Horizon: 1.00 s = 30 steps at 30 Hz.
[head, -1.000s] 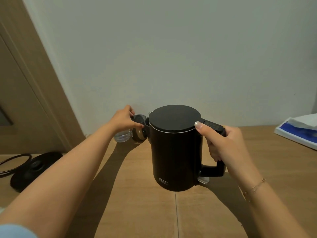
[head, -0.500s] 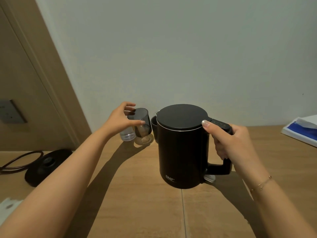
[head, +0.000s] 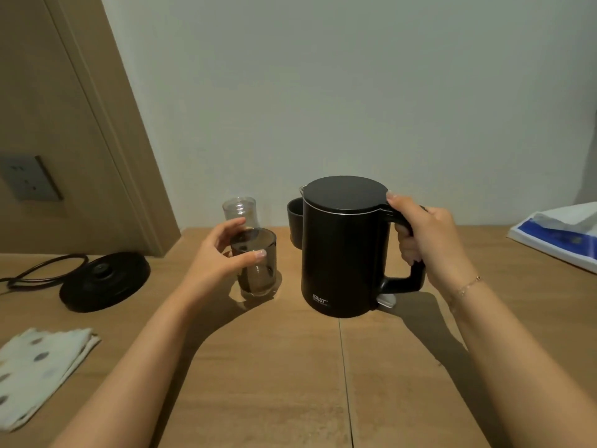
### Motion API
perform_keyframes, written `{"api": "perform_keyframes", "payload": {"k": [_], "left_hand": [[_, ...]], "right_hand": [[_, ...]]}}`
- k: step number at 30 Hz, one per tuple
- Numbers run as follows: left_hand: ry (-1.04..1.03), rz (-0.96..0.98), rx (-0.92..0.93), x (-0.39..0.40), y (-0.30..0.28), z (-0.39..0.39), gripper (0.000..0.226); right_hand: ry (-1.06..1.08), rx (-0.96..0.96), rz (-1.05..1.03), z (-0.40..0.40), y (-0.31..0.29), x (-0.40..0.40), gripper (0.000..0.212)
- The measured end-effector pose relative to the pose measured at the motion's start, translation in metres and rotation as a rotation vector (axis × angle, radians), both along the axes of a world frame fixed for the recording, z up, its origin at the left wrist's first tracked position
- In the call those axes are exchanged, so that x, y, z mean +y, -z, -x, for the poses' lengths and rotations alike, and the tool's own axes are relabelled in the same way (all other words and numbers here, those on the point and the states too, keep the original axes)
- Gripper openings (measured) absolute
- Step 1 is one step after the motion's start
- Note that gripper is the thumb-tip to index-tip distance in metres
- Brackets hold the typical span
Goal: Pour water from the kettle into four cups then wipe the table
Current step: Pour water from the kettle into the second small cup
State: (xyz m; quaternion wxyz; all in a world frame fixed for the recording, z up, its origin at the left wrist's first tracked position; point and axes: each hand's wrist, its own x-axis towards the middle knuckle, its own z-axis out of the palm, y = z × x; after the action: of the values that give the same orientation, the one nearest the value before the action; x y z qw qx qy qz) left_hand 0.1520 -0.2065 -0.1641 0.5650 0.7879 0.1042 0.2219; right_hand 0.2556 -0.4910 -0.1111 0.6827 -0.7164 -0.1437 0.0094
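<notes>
A black kettle (head: 342,250) stands upright on the wooden table (head: 403,367). My right hand (head: 426,237) grips its handle, thumb on the lid's edge. My left hand (head: 219,253) holds a smoky grey glass (head: 258,273) that stands on the table left of the kettle. Behind that glass stands a clear glass (head: 239,210), near the wall. A dark cup (head: 294,221) shows partly behind the kettle's left side. A folded spotted cloth (head: 35,370) lies at the table's left front.
The kettle's round black base (head: 105,279) with its cord sits at the left. A white and blue pack (head: 559,234) lies at the right edge. A wall socket (head: 27,179) is on the wooden panel at the left. The wall runs along the table's back.
My left hand has brought the grey glass forward from near the wall and set it on the table beside the kettle. The view has tilted down, showing the cloth.
</notes>
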Motion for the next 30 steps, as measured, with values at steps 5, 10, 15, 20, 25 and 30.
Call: {"api": "perform_keyframes", "payload": {"k": [5,10,15,20,25,30], "left_hand": [[0.021,0.149,-0.081,-0.012,0.003,0.002,0.067],[0.037,0.098,-0.040,-0.008,0.008,-0.003,0.067],[0.102,0.184,-0.010,-0.004,0.022,-0.012,0.068],[0.148,0.171,0.014,-0.009,0.028,-0.017,0.071],[0.183,0.137,0.030,-0.011,0.029,-0.015,0.072],[0.168,0.078,0.030,-0.011,0.029,-0.014,0.057]], "right_hand": [[-0.055,0.061,0.026,-0.006,-0.008,-0.016,0.047],[-0.113,0.059,0.082,-0.017,-0.022,-0.045,0.048],[-0.146,0.035,0.193,-0.030,-0.043,-0.058,0.049],[-0.198,-0.012,0.308,-0.036,-0.054,-0.049,0.048],[-0.232,-0.046,0.407,-0.034,-0.068,-0.032,0.052],[-0.237,-0.038,0.485,-0.032,-0.079,-0.016,0.053]]}}
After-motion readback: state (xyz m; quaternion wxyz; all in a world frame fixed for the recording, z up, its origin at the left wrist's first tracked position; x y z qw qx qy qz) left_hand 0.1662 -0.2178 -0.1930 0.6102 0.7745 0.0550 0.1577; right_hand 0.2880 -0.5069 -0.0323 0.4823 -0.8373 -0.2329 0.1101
